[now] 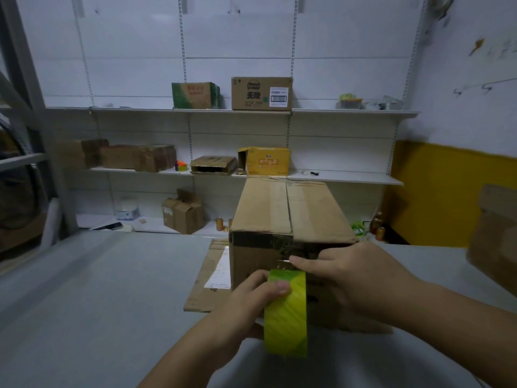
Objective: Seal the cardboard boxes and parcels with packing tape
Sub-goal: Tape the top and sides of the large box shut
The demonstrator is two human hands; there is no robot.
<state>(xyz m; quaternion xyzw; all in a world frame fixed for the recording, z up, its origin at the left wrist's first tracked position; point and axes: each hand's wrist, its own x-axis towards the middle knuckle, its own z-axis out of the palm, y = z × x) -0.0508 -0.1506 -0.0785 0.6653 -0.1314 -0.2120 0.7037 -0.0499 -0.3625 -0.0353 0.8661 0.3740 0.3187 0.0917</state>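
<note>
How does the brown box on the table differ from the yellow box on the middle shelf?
The brown box is plain on top; the yellow box is printed. The brown box's top flaps are closed; the yellow box has an end flap open. The left hand holds a tape roll at the brown box and the right hand presses its front; nothing touches the yellow box. Both are cardboard.

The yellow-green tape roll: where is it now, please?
In head view, the yellow-green tape roll is low centre, held by the left hand at the brown cardboard box's near face, beside the right hand.
</note>
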